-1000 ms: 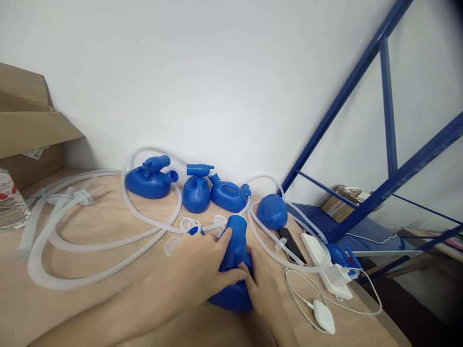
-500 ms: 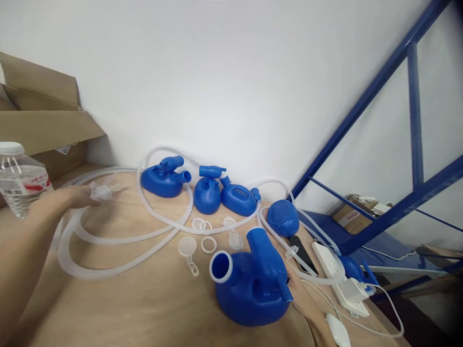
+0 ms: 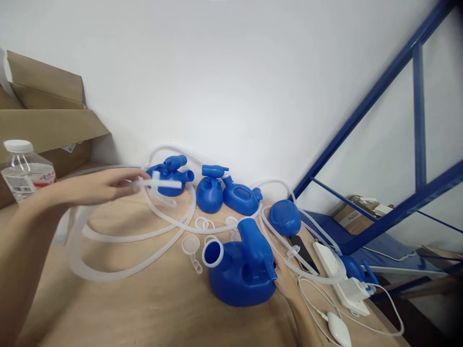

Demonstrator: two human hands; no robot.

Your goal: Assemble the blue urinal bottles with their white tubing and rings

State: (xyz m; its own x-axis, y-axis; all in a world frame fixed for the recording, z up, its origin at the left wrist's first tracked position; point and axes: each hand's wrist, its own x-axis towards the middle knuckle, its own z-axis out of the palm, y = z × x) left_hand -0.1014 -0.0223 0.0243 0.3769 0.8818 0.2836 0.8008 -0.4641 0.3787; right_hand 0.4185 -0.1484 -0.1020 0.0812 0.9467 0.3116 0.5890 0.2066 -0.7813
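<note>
Blue rounded plastic jug (image 3: 238, 286), one in the foreground, is stood on the light-brown tabletop (image 3: 152, 308), its right side touched by the right hand (image 3: 285, 279), whose finger spread cannot be told. One translucent white plastic connector (image 3: 156, 181) is pinched by the left hand (image 3: 103, 185), fingers narrow. Behind, three similar jugs (image 3: 210, 197) and one blue bulbous piece (image 3: 285, 218) are set.

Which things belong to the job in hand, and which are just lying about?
Seemingly in the job:
front blue plastic jug
translucent plastic connector
looped translucent plastic tubing

Seemingly lying about:
clear plastic bottle
flat black device
long white power strip
</note>
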